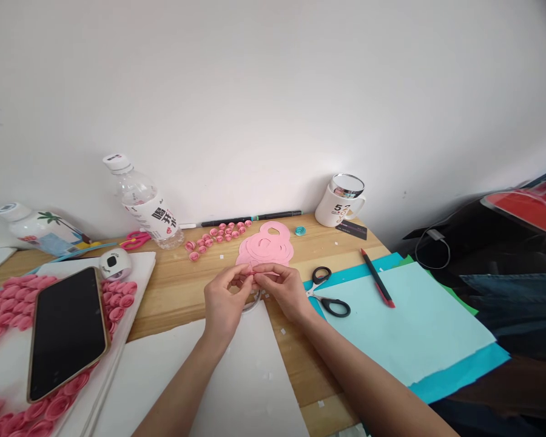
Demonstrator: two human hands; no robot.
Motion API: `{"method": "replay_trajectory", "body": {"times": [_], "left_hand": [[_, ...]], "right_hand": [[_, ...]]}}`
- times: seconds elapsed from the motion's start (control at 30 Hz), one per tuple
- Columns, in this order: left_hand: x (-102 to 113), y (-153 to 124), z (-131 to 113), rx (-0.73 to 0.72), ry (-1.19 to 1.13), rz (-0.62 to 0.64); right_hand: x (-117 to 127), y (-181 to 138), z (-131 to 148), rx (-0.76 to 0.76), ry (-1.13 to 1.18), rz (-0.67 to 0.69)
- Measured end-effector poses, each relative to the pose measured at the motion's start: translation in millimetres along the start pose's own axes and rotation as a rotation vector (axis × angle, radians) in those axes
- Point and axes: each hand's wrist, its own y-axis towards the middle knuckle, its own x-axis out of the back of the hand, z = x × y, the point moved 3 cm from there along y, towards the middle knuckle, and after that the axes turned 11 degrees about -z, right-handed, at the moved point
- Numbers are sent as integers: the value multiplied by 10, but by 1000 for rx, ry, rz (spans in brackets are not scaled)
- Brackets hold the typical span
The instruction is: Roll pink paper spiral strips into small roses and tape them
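Over the wooden desk (173, 291), my left hand (222, 300) and my right hand (284, 291) meet, both pinching a small pink paper strip (253, 272) between fingertips. Just behind them lies a pile of pink paper spirals (266, 246). Several small rolled pink paper roses (218, 233) sit in rows further back. Black-handled scissors (330, 294) lie right of my right hand, on the edge of light blue paper (414, 328).
A phone (66, 331) rests on a white board (136, 273) edged with pink roses at left. Two bottles (141, 203), pink scissors (135, 240), a white mug (341, 203), a black pen (250, 218), a red and black knife (377, 278) and a white sheet (246, 376) are about.
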Motion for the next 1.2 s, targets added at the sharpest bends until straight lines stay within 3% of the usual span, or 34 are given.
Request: {"method": "replay_trajectory", "body": {"times": [0.23, 0.43, 0.6, 0.77, 1.2], "left_hand": [[-22, 7, -69, 171, -117, 146], [-12, 4, -52, 35, -119, 89], [-37, -3, -42, -58, -120, 149], [-38, 9, -54, -61, -96, 168], [-9, 52, 7, 239, -165, 171]], "right_hand": [[21, 19, 1, 21, -25, -65], [16, -9, -6, 63, -53, -38], [41, 8, -23, 58, -43, -46], [44, 19, -14, 62, -70, -35], [4, -9, 48, 63, -88, -5]]}}
